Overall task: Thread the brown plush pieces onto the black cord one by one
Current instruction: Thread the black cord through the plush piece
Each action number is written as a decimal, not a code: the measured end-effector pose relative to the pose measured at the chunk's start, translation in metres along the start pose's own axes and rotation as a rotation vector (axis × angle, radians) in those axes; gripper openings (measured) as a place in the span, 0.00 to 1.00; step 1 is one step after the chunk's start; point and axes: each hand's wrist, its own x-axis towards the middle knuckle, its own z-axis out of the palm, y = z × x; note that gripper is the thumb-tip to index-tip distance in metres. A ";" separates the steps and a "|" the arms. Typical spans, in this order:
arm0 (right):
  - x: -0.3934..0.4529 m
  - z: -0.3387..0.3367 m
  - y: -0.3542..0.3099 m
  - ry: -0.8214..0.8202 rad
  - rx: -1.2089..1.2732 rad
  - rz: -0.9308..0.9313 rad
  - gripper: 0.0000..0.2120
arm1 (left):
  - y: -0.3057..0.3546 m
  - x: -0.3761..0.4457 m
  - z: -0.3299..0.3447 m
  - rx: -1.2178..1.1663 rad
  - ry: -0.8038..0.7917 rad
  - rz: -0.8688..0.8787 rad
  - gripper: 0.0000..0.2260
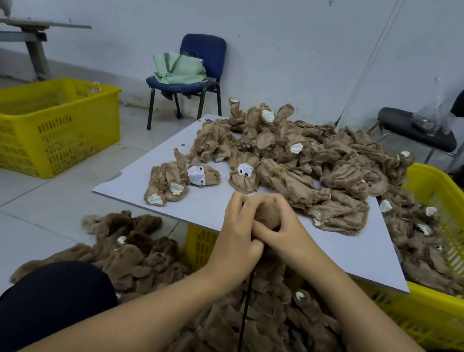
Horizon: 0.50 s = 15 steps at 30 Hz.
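- Both hands meet just above the near edge of the worktop (pixel 134 180), a pale board resting on a yellow crate (pixel 444 313).
- The left hand (pixel 239 230) curls its fingers round a brown plush piece (pixel 268 214), gripping it from the left side.
- The right hand (pixel 279 233) wraps the same piece from the right, its fingers bent over the top and its thumb tucked in below, touching the left hand.
- The black cord (pixel 246 306) hangs straight down from under the two hands into the plush pile below (its upper end is hidden in the grip, so whether it already passes through the held piece cannot be told).
- A heap of fluffy brown pieces (pixel 246 342) lies between the person's knees, spreading left across the floor.
- On the worktop sits a big mound of inside-out tan pieces (pixel 311 157), some showing white patches; a few lie apart near the left edge (pixel 170 182).
- More tan pieces (pixel 429 251) fill the crate to the right of the board.
- A second yellow crate (pixel 38 124) stands on the floor at the left.
- By the wall a blue chair (pixel 203 52) carries a green bag (pixel 177 69); a black chair (pixel 427 131) at the right holds a clear plastic bag.
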 end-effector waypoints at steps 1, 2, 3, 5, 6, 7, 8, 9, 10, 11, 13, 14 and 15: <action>-0.001 0.001 0.002 -0.019 -0.018 0.009 0.19 | 0.000 -0.003 0.002 0.006 0.005 -0.032 0.32; -0.002 0.002 0.004 -0.030 -0.047 0.008 0.19 | -0.001 -0.006 0.004 0.007 0.013 -0.057 0.34; -0.002 0.003 0.004 -0.036 -0.076 0.007 0.19 | -0.002 -0.008 0.006 0.004 0.020 -0.076 0.36; -0.002 0.002 0.004 -0.050 -0.102 0.012 0.21 | -0.003 -0.010 0.009 -0.008 0.027 -0.103 0.38; -0.001 0.002 0.005 -0.059 -0.095 0.019 0.21 | -0.003 -0.010 0.010 -0.015 0.029 -0.113 0.39; -0.001 0.002 0.004 -0.069 -0.084 0.027 0.21 | -0.003 -0.010 0.010 -0.026 0.032 -0.119 0.38; 0.000 0.001 0.003 -0.074 -0.078 0.027 0.21 | -0.003 -0.010 0.010 -0.044 0.035 -0.118 0.38; -0.001 0.001 0.002 -0.073 -0.081 0.025 0.20 | -0.003 -0.009 0.010 -0.067 0.036 -0.110 0.36; -0.001 0.001 0.002 -0.065 -0.091 0.018 0.18 | -0.003 -0.008 0.010 -0.089 0.035 -0.099 0.35; -0.001 0.001 0.000 -0.051 -0.103 0.007 0.16 | -0.002 -0.007 0.009 -0.109 0.033 -0.086 0.35; -0.001 0.001 -0.004 -0.017 -0.110 -0.036 0.11 | 0.000 -0.005 0.007 -0.144 0.043 -0.062 0.35; -0.001 0.002 -0.007 -0.006 -0.111 -0.068 0.12 | 0.001 -0.004 0.007 -0.154 0.059 -0.047 0.34; 0.000 0.002 -0.010 0.002 -0.113 -0.103 0.12 | 0.002 -0.004 0.006 -0.155 0.080 -0.027 0.34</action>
